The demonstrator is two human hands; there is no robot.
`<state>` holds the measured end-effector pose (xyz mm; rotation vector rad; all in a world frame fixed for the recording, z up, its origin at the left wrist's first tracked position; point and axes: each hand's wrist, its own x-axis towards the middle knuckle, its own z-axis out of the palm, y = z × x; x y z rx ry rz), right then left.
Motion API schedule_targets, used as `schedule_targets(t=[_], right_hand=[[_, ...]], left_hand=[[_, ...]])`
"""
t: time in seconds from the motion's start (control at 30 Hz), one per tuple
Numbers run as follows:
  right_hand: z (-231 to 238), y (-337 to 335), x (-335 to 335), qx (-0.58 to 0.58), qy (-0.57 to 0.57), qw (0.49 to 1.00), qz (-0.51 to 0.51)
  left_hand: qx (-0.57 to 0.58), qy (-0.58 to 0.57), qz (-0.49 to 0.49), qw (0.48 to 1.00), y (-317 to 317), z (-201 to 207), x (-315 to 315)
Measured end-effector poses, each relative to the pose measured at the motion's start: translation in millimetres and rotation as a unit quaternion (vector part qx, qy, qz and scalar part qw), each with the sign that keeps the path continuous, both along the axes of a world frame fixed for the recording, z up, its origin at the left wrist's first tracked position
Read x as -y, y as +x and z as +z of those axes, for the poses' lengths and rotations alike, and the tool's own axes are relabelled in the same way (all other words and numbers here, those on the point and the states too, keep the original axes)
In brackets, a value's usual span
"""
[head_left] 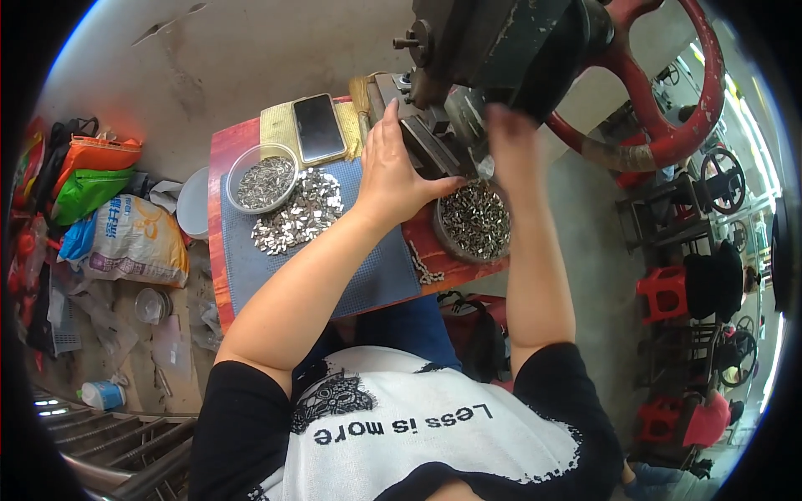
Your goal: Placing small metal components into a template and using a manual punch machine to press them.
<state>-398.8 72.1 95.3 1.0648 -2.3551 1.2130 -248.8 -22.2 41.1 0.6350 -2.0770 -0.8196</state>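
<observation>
My left hand [393, 171] is open beside the steel bed [430, 144] of a dark hand press [501, 50], fingers stretched out and thumb pointing toward a tub. I cannot tell whether it touches the bed. Motion smears my right hand [511, 138], raised at the right of the press head, so its fingers and grip cannot be made out. Below both hands sits a round tub [438, 227] full of small metal pieces [474, 219]. Farther left, flat silvery pieces [301, 213] lie heaped on a blue mat [368, 280], touching a clear round bowl [238, 203] of thin metal parts.
A phone [318, 127] lies on a yellow cloth [277, 125] at the table's back. The press's big red handwheel [660, 138] stands at the right. Bags [138, 238] crowd the left floor. Red stools [660, 295] and other presses line the far right.
</observation>
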Motion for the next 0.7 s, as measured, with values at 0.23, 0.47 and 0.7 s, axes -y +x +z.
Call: schedule_targets(t=[0.23, 0.47, 0.7], right_hand=[[39.8, -125.5, -98.5, -0.298, -0.248, 0.89, -0.239], [103.9, -133.0, -133.5, -0.231, -0.11, 0.948, -0.191], [207.7, -151.3, -126.0, -0.074, -0.117, 0.985, -0.103]], left_hand=[[-0.001, -0.024, 0.004, 1.0, -5.2, -3.9, -2.7], [0.02, -0.047, -0.013, 0.999, -4.7, 0.0, 21.7], [0.04, 0.02, -0.088, 0.995, -33.0, 0.7, 81.0]])
